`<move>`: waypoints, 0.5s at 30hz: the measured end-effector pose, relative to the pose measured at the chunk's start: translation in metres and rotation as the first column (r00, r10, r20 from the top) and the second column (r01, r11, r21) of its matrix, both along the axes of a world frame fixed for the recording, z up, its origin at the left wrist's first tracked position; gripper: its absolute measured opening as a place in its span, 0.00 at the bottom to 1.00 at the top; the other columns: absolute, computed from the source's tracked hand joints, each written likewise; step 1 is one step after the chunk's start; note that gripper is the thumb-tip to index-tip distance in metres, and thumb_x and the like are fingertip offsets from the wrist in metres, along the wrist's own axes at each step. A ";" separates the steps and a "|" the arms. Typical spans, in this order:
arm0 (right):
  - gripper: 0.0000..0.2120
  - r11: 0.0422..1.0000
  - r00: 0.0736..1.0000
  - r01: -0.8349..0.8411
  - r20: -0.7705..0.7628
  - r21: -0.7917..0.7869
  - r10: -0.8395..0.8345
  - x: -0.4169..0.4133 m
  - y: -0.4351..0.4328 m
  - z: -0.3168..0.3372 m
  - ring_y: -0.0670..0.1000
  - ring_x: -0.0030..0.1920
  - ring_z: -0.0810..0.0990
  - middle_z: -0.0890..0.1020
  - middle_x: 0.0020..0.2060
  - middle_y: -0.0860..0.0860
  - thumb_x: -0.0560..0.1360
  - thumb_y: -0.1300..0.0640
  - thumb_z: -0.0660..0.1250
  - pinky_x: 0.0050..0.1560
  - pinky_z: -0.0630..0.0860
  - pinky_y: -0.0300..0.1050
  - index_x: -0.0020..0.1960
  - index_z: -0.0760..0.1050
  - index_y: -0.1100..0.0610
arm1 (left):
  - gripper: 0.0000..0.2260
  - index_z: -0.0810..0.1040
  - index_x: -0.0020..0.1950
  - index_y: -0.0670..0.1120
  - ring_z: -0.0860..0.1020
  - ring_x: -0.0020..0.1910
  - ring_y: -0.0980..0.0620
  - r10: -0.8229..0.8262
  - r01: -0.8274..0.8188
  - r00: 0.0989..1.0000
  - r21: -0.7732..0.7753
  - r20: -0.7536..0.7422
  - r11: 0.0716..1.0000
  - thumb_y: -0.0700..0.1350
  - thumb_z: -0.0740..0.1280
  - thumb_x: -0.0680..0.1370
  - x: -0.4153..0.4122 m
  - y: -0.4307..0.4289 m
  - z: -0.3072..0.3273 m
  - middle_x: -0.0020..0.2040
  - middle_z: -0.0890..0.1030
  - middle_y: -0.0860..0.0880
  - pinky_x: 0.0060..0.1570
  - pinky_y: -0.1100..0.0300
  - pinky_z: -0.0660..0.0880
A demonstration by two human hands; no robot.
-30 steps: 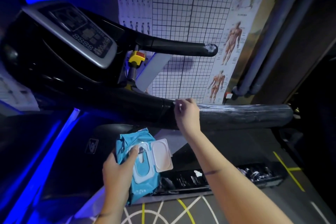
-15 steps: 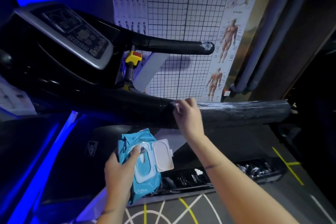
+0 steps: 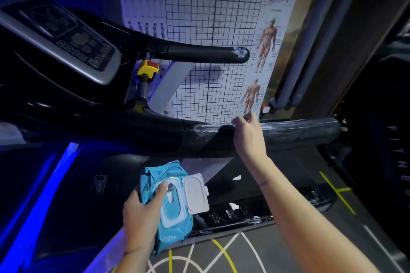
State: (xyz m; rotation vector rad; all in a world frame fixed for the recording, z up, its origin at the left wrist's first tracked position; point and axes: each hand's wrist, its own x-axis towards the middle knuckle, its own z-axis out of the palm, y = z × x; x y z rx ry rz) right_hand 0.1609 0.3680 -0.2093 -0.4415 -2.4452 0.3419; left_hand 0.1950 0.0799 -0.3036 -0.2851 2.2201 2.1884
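Gripping a blue wet-wipe pack [image 3: 175,235] in the left hand [image 3: 142,215], thumb pressed on top beside the flipped-open lid [image 3: 196,194], low and below the treadmill's near handrail [image 3: 299,133]. Clasping that handrail with the right hand [image 3: 249,137], fingers curled over its top, just right of a wet streak [image 3: 204,129]. No telling of any wipe beneath those fingers.

Dim room, blue glow at left, wide-angle bending at edges, slight softness throughout.
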 end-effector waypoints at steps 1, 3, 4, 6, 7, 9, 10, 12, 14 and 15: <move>0.10 0.998 0.998 -0.066 -0.003 0.011 0.066 -0.003 -0.004 0.004 0.60 0.44 0.75 0.73 0.49 0.58 0.76 0.69 0.63 0.44 0.71 0.48 0.53 0.80 0.62 | 0.07 0.85 0.49 0.50 0.87 0.47 0.47 -0.004 0.004 1.000 -0.004 -0.005 1.000 0.48 0.80 0.75 0.000 0.002 0.000 0.45 0.88 0.50 0.50 0.43 0.85; 0.10 0.969 0.970 -0.241 0.018 0.057 0.241 -0.012 -0.012 0.011 0.59 0.46 0.75 0.73 0.50 0.57 0.75 0.70 0.64 0.46 0.72 0.47 0.53 0.80 0.62 | 0.08 0.85 0.49 0.49 0.87 0.47 0.47 -0.005 0.005 1.000 -0.020 -0.012 1.000 0.49 0.81 0.75 -0.001 0.006 -0.001 0.45 0.88 0.50 0.51 0.42 0.85; 0.11 0.942 0.946 -0.324 0.047 0.084 0.321 -0.016 -0.016 0.014 0.59 0.47 0.76 0.74 0.49 0.57 0.75 0.71 0.64 0.48 0.74 0.49 0.52 0.81 0.62 | 0.08 0.85 0.49 0.49 0.87 0.47 0.47 -0.003 0.003 1.000 -0.026 -0.016 1.000 0.49 0.81 0.75 -0.001 0.007 -0.002 0.45 0.88 0.51 0.51 0.41 0.85; 0.13 0.900 0.904 -0.423 0.111 0.102 0.412 -0.022 -0.021 0.016 0.59 0.49 0.75 0.76 0.49 0.57 0.73 0.73 0.62 0.48 0.74 0.50 0.50 0.81 0.62 | 0.09 0.85 0.49 0.49 0.87 0.47 0.48 -0.003 0.002 1.000 -0.032 -0.020 1.000 0.51 0.81 0.74 -0.002 0.009 -0.002 0.45 0.89 0.51 0.52 0.39 0.84; 0.13 0.893 0.894 -0.441 0.133 0.092 0.428 -0.023 -0.021 0.018 0.58 0.49 0.75 0.76 0.48 0.57 0.73 0.74 0.62 0.48 0.74 0.49 0.49 0.81 0.62 | 0.10 0.85 0.49 0.49 0.87 0.46 0.48 -0.005 0.005 1.000 -0.032 -0.021 0.999 0.51 0.81 0.74 -0.002 0.011 -0.001 0.45 0.89 0.52 0.52 0.39 0.84; 0.15 0.889 0.883 -0.453 0.167 0.062 0.438 -0.024 -0.014 0.022 0.58 0.48 0.77 0.77 0.47 0.57 0.72 0.76 0.61 0.48 0.76 0.51 0.49 0.81 0.63 | 0.09 0.85 0.49 0.49 0.88 0.46 0.48 -0.016 0.015 1.000 -0.022 -0.027 1.000 0.51 0.81 0.75 -0.002 0.016 0.002 0.44 0.89 0.52 0.51 0.40 0.85; 0.15 0.891 0.881 -0.450 0.189 0.051 0.434 -0.023 -0.008 0.023 0.59 0.48 0.78 0.78 0.46 0.57 0.71 0.76 0.61 0.47 0.77 0.51 0.48 0.82 0.63 | 0.10 0.85 0.49 0.49 0.88 0.46 0.48 -0.021 0.021 0.999 -0.018 -0.029 1.000 0.51 0.81 0.74 -0.002 0.018 0.003 0.44 0.89 0.52 0.50 0.40 0.85; 0.13 0.908 0.889 -0.415 0.238 0.055 0.391 -0.016 0.011 0.025 0.62 0.48 0.78 0.79 0.47 0.58 0.71 0.74 0.62 0.46 0.76 0.51 0.48 0.82 0.64 | 0.11 0.84 0.49 0.49 0.88 0.45 0.48 -0.028 0.028 0.999 -0.017 -0.026 0.999 0.52 0.81 0.74 -0.003 0.024 0.004 0.44 0.89 0.51 0.50 0.39 0.85; 0.11 0.943 0.920 -0.319 0.268 0.091 0.285 -0.005 0.035 0.024 0.63 0.49 0.79 0.79 0.48 0.59 0.73 0.72 0.64 0.45 0.77 0.53 0.50 0.82 0.63 | 0.12 0.85 0.49 0.50 0.88 0.46 0.47 -0.037 0.037 0.999 -0.018 -0.021 0.999 0.54 0.82 0.73 -0.004 0.028 0.004 0.45 0.89 0.51 0.51 0.38 0.85; 0.11 0.959 0.932 -0.265 0.279 0.098 0.229 0.001 0.046 0.024 0.63 0.50 0.79 0.79 0.48 0.58 0.73 0.70 0.65 0.45 0.78 0.53 0.51 0.82 0.61 | 0.11 0.85 0.49 0.51 0.88 0.46 0.47 -0.039 0.039 0.999 -0.018 -0.015 0.999 0.54 0.82 0.73 -0.004 0.031 0.005 0.45 0.89 0.52 0.51 0.38 0.84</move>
